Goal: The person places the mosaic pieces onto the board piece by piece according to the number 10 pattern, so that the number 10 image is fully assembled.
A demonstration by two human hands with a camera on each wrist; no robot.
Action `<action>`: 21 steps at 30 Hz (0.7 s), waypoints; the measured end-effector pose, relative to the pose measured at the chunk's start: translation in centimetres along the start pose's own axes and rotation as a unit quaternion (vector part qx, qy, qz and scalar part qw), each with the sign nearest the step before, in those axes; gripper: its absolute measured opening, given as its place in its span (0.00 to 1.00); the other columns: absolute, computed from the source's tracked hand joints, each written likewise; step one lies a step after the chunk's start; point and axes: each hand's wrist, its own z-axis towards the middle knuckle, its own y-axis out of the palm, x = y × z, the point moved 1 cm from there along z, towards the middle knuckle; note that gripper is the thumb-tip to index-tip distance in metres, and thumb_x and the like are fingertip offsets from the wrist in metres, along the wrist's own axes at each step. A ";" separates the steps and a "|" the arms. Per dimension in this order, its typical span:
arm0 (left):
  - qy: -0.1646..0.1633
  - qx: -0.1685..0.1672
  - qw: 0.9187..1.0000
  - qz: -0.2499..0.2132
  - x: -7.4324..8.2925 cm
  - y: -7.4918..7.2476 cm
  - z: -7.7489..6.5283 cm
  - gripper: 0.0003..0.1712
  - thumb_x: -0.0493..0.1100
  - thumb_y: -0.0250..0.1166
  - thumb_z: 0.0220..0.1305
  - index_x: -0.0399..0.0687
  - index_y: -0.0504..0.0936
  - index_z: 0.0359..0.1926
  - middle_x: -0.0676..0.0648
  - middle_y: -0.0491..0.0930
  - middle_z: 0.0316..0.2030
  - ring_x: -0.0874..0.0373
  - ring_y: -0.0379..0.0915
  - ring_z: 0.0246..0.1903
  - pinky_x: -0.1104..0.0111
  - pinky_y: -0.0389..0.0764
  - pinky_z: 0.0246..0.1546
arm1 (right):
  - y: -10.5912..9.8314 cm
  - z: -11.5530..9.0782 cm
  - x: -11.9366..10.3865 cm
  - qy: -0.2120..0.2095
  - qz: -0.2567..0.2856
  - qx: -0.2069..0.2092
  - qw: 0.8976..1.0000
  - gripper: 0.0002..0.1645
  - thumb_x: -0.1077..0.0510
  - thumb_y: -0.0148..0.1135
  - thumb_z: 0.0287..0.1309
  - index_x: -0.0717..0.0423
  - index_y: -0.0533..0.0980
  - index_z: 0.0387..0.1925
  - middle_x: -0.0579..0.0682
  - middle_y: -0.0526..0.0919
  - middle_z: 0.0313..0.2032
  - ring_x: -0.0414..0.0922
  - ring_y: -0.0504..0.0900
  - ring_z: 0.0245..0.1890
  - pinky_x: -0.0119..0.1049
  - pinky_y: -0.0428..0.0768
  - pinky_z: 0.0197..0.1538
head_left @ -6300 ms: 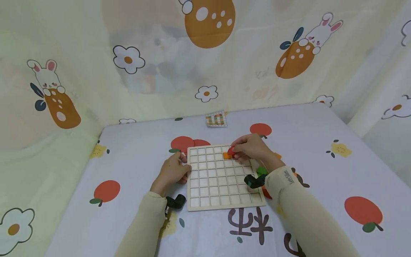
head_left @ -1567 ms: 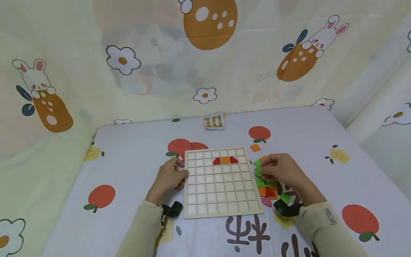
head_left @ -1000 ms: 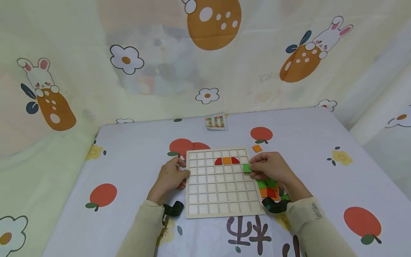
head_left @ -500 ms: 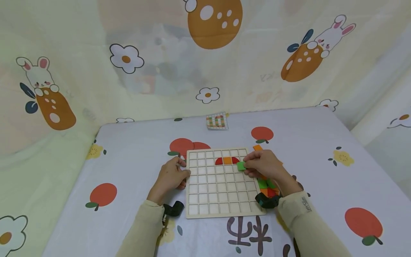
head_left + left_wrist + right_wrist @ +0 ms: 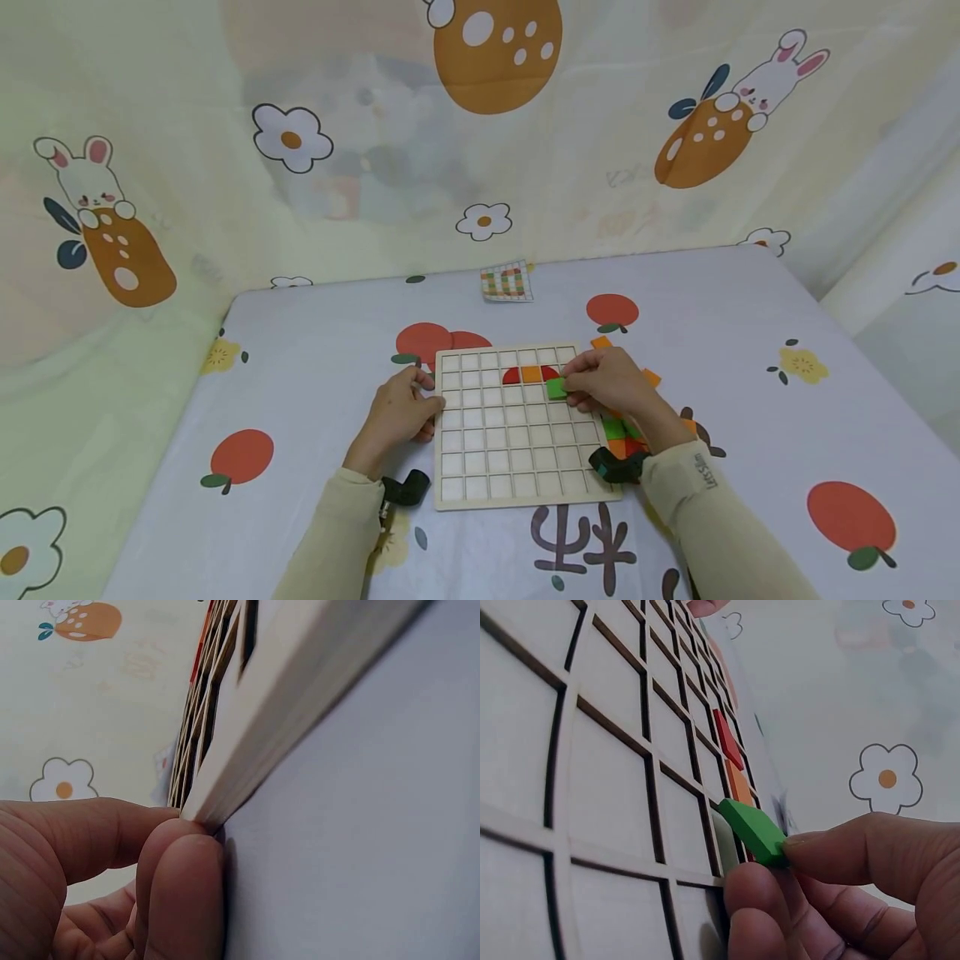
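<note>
A wooden grid board point(image 5: 491, 450) lies on the table. One red quarter-round tile point(image 5: 512, 377), an orange square tile point(image 5: 531, 374) and a second red tile point(image 5: 550, 372) sit side by side in its second row from the far edge. My right hand point(image 5: 606, 382) pinches a green square tile point(image 5: 556, 388) between thumb and fingers, over the cell just in front of the second red tile. In the right wrist view the green tile point(image 5: 754, 831) is tilted above the grid. My left hand point(image 5: 397, 410) holds the board's left edge, fingertips point(image 5: 187, 885) against its side.
Loose green tiles point(image 5: 613, 428), orange ones and a red one lie along the board's right side, partly behind the right forearm. A small coloured pattern card point(image 5: 506, 282) lies at the back of the table. The tablecloth has printed fruit.
The right hand set the red tile into the row, picked a green tile from the pile at the right, and carried it left over the board. The left hand stayed at the board's edge.
</note>
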 end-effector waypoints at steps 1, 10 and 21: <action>-0.001 0.000 1.000 0.000 0.0 0.0 0.0 0.12 0.36 0.68 0.68 0.39 0.76 0.49 0.43 0.79 0.23 0.58 0.77 0.15 0.68 0.84 0.19 | 0.0 0.0 0.0 -0.001 -0.003 0.001 1.000 0.15 0.61 0.68 0.67 0.68 0.79 0.49 0.56 0.87 0.33 0.45 0.85 0.27 0.34 0.87 0.33; -0.003 0.003 1.000 0.003 0.0 0.1 0.0 0.12 0.36 0.68 0.68 0.40 0.76 0.49 0.43 0.79 0.24 0.59 0.77 0.15 0.69 0.84 0.19 | 0.3 0.2 0.2 0.000 -0.012 0.011 1.000 0.14 0.61 0.68 0.66 0.67 0.80 0.47 0.56 0.86 0.32 0.45 0.84 0.27 0.33 0.86 0.32; 0.003 0.003 1.000 0.011 -0.1 0.1 0.0 0.12 0.36 0.68 0.68 0.39 0.76 0.49 0.44 0.79 0.23 0.59 0.77 0.15 0.69 0.84 0.19 | 0.4 0.2 0.2 0.001 -0.019 0.018 1.000 0.13 0.61 0.68 0.66 0.67 0.80 0.46 0.55 0.85 0.32 0.45 0.84 0.26 0.32 0.86 0.32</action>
